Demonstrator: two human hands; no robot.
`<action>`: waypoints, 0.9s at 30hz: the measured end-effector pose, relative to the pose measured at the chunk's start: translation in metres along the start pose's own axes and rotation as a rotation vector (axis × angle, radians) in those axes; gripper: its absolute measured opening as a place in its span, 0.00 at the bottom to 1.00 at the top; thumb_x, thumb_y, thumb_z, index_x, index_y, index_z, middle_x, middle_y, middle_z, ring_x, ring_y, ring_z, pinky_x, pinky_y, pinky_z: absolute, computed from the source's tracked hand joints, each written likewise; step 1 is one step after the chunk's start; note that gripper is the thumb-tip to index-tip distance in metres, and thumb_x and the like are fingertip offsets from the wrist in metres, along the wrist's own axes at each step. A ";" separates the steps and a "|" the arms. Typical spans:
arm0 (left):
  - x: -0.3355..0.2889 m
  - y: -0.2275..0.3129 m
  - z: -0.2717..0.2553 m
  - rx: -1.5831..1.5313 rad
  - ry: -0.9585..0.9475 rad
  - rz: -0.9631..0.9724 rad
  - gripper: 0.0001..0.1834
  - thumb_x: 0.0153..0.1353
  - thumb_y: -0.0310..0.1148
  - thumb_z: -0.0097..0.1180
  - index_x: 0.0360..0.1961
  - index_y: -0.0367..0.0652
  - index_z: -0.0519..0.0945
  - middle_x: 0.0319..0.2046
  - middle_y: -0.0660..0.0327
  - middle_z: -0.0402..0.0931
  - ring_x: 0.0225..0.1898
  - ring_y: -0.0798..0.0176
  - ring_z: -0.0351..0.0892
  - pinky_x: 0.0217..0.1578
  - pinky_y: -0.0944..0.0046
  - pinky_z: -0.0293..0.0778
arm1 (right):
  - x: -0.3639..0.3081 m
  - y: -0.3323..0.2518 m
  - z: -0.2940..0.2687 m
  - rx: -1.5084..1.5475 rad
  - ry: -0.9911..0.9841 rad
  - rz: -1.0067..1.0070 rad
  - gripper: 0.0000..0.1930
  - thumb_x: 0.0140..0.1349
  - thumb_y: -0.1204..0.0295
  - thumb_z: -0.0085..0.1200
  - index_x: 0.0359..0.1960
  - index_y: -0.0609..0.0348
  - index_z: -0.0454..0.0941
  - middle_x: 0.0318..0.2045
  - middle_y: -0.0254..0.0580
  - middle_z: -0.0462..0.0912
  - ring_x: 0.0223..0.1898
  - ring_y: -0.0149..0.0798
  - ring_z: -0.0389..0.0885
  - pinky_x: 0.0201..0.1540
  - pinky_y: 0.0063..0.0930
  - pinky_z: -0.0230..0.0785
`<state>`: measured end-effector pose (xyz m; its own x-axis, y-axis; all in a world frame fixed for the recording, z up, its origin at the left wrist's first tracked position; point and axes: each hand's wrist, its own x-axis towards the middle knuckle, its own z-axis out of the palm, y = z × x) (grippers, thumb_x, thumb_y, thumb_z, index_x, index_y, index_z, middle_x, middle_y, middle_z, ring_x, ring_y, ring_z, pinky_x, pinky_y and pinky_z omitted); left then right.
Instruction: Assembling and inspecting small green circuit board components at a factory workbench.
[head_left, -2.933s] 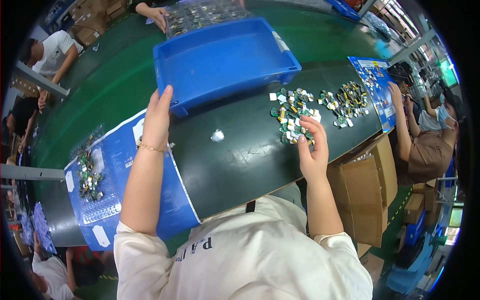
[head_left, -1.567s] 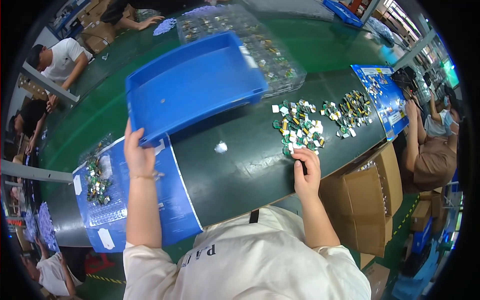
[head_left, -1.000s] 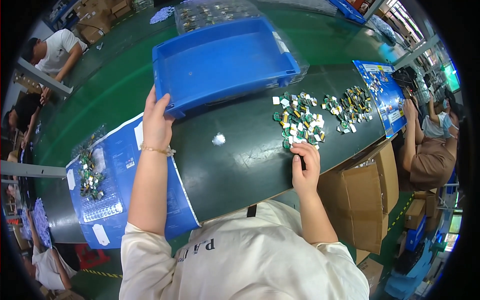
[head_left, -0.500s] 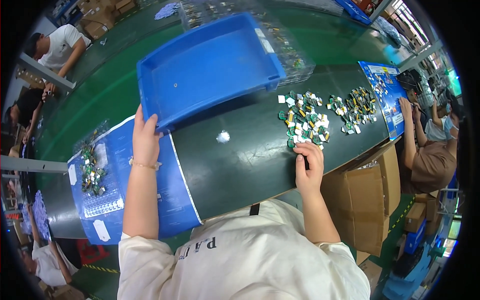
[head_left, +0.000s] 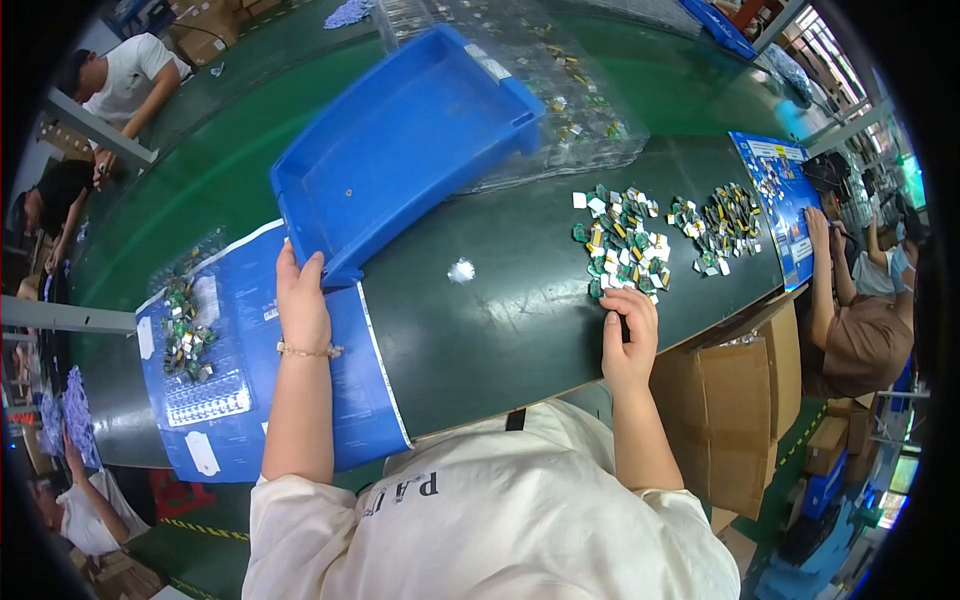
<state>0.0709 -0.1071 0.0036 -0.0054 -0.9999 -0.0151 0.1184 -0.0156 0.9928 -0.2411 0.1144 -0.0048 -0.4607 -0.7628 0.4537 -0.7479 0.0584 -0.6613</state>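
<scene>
Left hand (head_left: pixel 303 305): fingers clamped on blue bin (head_left: pixel 400 150) corner, likely steadying it | bin: 11 o'clock | right hand (head_left: pixel 630 335): fingers curled, grip unclear, beside parts pile (head_left: pixel 625 245), 1 o'clock

I watch through the left one of two wide fisheye cameras worn side by side on the person's head, looking down and out across the dark green flat tabletop (head_left: pixel 500 350). The cream fabric shirt (head_left: pixel 520 520) lies closest, filling the near edge; the bare left hand (head_left: pixel 303 310) and bare right hand (head_left: pixel 630 335) come a little farther out. My view stretches to brown cardboard boxes (head_left: pixel 202 45) far left, and takes in a brown-shirted co-worker (head_left: pixel 865 345) on the right, small toward the rim, where straight edges bend.
</scene>
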 end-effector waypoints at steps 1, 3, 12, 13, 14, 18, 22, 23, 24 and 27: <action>0.000 0.002 0.000 -0.001 -0.002 -0.001 0.20 0.62 0.27 0.44 0.56 0.33 0.64 0.49 0.54 0.72 0.47 0.63 0.73 0.48 0.65 0.70 | 0.000 0.000 0.000 -0.002 0.001 0.001 0.07 0.55 0.79 0.48 0.33 0.60 0.77 0.41 0.42 0.79 0.51 0.46 0.71 0.57 0.37 0.58; 0.000 0.007 0.000 -0.073 0.111 -0.117 0.20 0.62 0.27 0.48 0.54 0.33 0.66 0.49 0.56 0.72 0.48 0.65 0.72 0.49 0.66 0.68 | 0.000 0.001 0.001 -0.001 0.029 -0.003 0.07 0.53 0.79 0.50 0.33 0.57 0.78 0.40 0.40 0.79 0.50 0.46 0.71 0.55 0.38 0.60; -0.004 0.029 0.004 -0.437 -0.217 -0.250 0.14 0.65 0.33 0.46 0.50 0.41 0.69 0.49 0.60 0.74 0.50 0.62 0.75 0.51 0.59 0.72 | -0.001 0.001 0.001 0.006 0.008 -0.005 0.07 0.55 0.79 0.48 0.33 0.60 0.77 0.41 0.42 0.79 0.50 0.45 0.71 0.57 0.37 0.58; -0.012 0.028 0.013 -0.433 -0.217 -0.250 0.14 0.65 0.33 0.46 0.50 0.41 0.69 0.49 0.60 0.74 0.50 0.62 0.75 0.51 0.59 0.72 | -0.002 0.001 0.000 0.008 0.009 -0.003 0.07 0.55 0.79 0.48 0.33 0.60 0.77 0.41 0.42 0.79 0.50 0.45 0.71 0.57 0.37 0.58; -0.020 0.026 0.024 -0.469 -0.224 -0.236 0.14 0.65 0.33 0.47 0.50 0.42 0.69 0.49 0.60 0.74 0.50 0.62 0.74 0.50 0.60 0.73 | -0.001 0.000 0.000 0.006 0.007 -0.003 0.07 0.55 0.79 0.48 0.33 0.60 0.77 0.41 0.42 0.79 0.50 0.45 0.71 0.57 0.37 0.58; -0.038 0.015 0.047 -0.459 -0.273 -0.209 0.15 0.65 0.33 0.48 0.51 0.43 0.69 0.49 0.61 0.73 0.49 0.63 0.74 0.50 0.60 0.72 | 0.000 0.000 0.000 0.013 0.013 -0.014 0.06 0.55 0.79 0.48 0.33 0.59 0.77 0.41 0.42 0.79 0.50 0.45 0.72 0.56 0.37 0.59; -0.027 0.028 0.055 -0.568 -0.197 -0.135 0.15 0.65 0.32 0.46 0.53 0.42 0.68 0.50 0.60 0.72 0.50 0.61 0.73 0.51 0.58 0.70 | -0.002 0.004 -0.001 0.025 0.022 -0.013 0.06 0.55 0.79 0.48 0.33 0.59 0.77 0.40 0.41 0.79 0.49 0.45 0.72 0.56 0.37 0.59; -0.018 0.026 0.047 -0.598 -0.138 -0.147 0.17 0.63 0.31 0.46 0.53 0.41 0.67 0.50 0.59 0.72 0.51 0.59 0.73 0.53 0.58 0.69 | -0.001 0.003 -0.001 0.030 0.021 -0.018 0.06 0.55 0.79 0.48 0.33 0.59 0.77 0.40 0.42 0.79 0.49 0.45 0.72 0.56 0.37 0.59; -0.009 0.024 0.036 -0.596 -0.141 -0.147 0.17 0.63 0.31 0.46 0.53 0.41 0.67 0.50 0.59 0.72 0.51 0.59 0.73 0.53 0.58 0.69 | -0.001 0.003 -0.002 0.035 0.021 -0.022 0.06 0.54 0.79 0.49 0.33 0.59 0.77 0.40 0.42 0.79 0.49 0.45 0.72 0.55 0.37 0.59; 0.016 0.027 0.001 -0.504 -0.121 -0.153 0.21 0.61 0.32 0.47 0.55 0.40 0.67 0.51 0.57 0.72 0.52 0.57 0.73 0.53 0.57 0.70 | 0.001 0.002 -0.003 0.041 0.003 -0.030 0.06 0.54 0.79 0.49 0.33 0.59 0.77 0.39 0.42 0.79 0.49 0.45 0.72 0.55 0.37 0.59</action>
<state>0.0732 -0.1236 0.0304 -0.1706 -0.9790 -0.1118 0.5688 -0.1904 0.8001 -0.2441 0.1152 -0.0040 -0.4403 -0.7617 0.4753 -0.7409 0.0093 -0.6715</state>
